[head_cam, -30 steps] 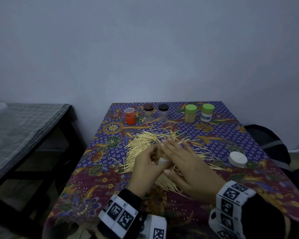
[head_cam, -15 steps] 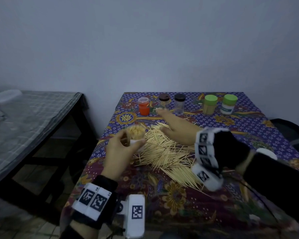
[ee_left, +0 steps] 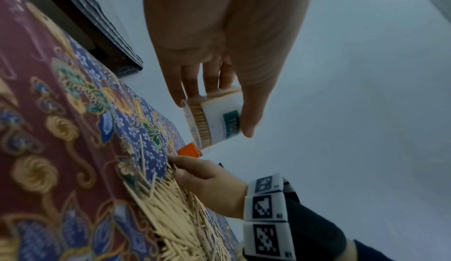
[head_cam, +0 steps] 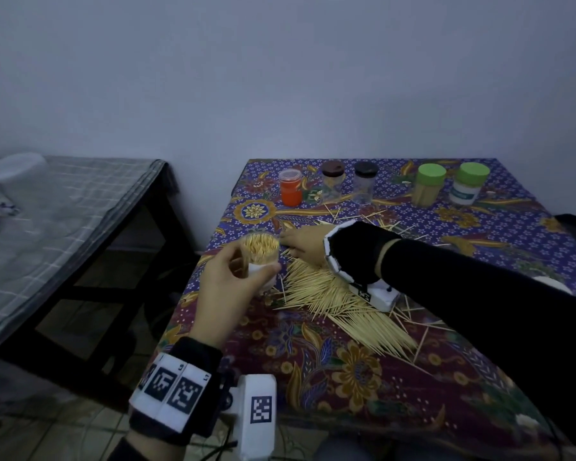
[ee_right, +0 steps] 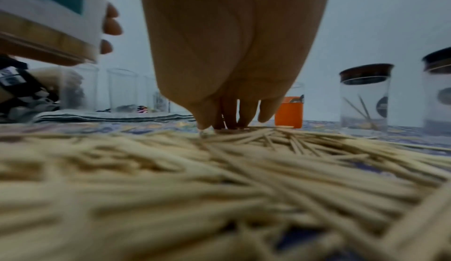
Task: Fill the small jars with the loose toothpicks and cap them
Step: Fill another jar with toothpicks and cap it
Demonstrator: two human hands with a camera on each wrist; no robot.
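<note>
My left hand (head_cam: pixel 253 267) grips a small clear jar (head_cam: pixel 259 252) with a white label. It is packed with upright toothpicks and held uncapped above the table's left edge. In the left wrist view my left hand (ee_left: pixel 219 110) has fingers and thumb wrapped round the jar (ee_left: pixel 214 122). The loose toothpicks (head_cam: pixel 340 301) lie in a wide pile on the patterned tablecloth (head_cam: pixel 346 377). My right hand (head_cam: pixel 296 242) reaches across the pile, just right of the jar. In the right wrist view its fingertips (ee_right: pixel 224 124) touch the far end of the pile (ee_right: pixel 219 178). A white cap (head_cam: pixel 551 282) lies at the right, partly behind my right arm.
Along the table's back edge stand an orange jar (head_cam: pixel 290 188), two dark-lidded clear jars (head_cam: pixel 332 181) (head_cam: pixel 365 183) and two green-lidded jars (head_cam: pixel 430 188) (head_cam: pixel 469 186). A lower table with a checked cloth (head_cam: pixel 64 211) stands to the left across a gap.
Both hands were together over the pile. My left hand has lifted the filled jar up and to the left. My right hand has reached forward onto the far end of the pile.
</note>
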